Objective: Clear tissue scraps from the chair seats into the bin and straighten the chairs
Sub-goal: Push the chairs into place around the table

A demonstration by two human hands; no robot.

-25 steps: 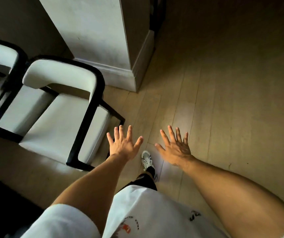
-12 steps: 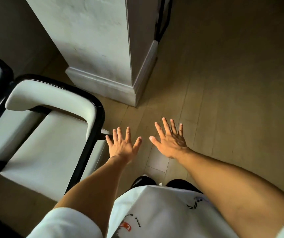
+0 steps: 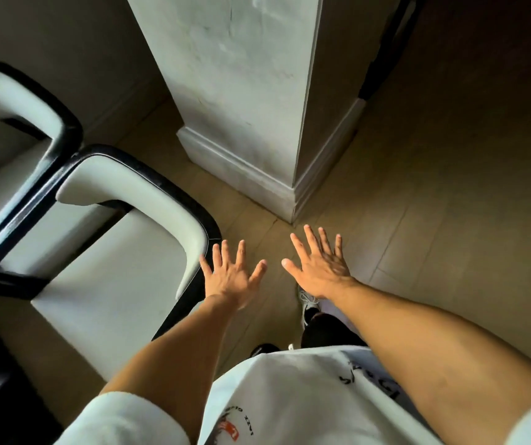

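The nearer chair [image 3: 103, 268] stands at the left on the wooden floor [image 3: 434, 194], its pale padded seat bare in what shows; no tissue scrap and no bin is in view. Its black frame [image 3: 190, 200] curves over a cream back cushion and runs down the side as a thin rail. It looks like a rigid, fairly heavy piece: the frame should be hard and smooth, good for a firm hold, while the upholstery is soft and would give under the fingers. Judging by that, the best place to take it is the top curve of the frame or the side rail, and sliding may suit better than lifting.

A second chair [image 3: 10, 123] of the same kind sits just beside it, further left, their frames close or touching; I cannot tell which.

The left hand [image 3: 230, 274] hovers with fingers spread wide, holding nothing, just beside the nearer chair's frame corner. The right hand [image 3: 318, 264] is likewise splayed and empty, over the floor in front of the white pillar [image 3: 241, 91].
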